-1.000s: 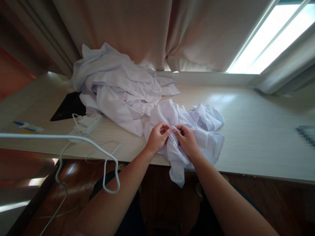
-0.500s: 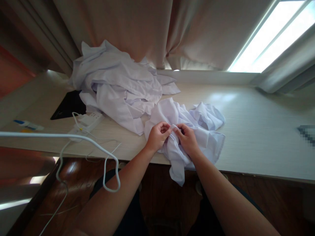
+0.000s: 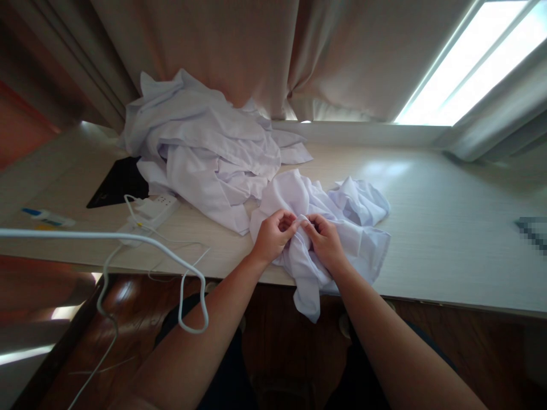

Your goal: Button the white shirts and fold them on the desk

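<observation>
Crumpled white cotton garment (image 3: 342,228) lies at the near edge of our pale wood-grain table (image 3: 448,228), one end drooping over the rim. Our left hand (image 3: 273,234) curls in from the left, fingers pinched shut on a fold of it; our right hand (image 3: 327,242) meets it fingertip to fingertip, pinching the same fold. What sits between the fingertips is too small to make out. Both forearms run out of the bottom of the view.
</observation>
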{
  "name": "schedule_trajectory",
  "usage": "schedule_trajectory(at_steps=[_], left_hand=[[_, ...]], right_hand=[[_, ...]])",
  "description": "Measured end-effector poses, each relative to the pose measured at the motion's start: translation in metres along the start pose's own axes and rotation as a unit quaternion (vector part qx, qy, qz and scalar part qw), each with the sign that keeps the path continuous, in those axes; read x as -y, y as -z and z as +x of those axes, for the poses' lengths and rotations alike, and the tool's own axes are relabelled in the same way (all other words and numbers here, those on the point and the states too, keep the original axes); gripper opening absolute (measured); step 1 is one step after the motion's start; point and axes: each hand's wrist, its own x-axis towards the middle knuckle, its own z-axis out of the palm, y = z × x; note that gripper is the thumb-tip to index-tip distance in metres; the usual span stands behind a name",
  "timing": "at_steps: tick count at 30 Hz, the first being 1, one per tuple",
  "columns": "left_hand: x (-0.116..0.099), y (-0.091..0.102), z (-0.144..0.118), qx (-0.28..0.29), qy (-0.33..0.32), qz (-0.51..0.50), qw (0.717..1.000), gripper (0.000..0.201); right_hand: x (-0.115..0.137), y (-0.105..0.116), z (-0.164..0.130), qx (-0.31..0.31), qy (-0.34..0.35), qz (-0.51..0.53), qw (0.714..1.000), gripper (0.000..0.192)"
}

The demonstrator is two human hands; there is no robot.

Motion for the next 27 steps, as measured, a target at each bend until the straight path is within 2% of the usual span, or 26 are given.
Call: schedule_trajectory(at_steps=[15,27], left_hand=[[0.006,-0.0008,0.002,0.013,-0.013,0.012,1.0,0.031],[0.0067,-0.0012,0.002,-0.006,-0.016,0.044,0.999,0.031]], right_hand=[[0.0,0.0013,0.0011,0.003,0.001,0.047,0.999,0.026],[0.0016,-0.0006,-0.0021,-0.001,0.01,0.0,1.0,0.024]])
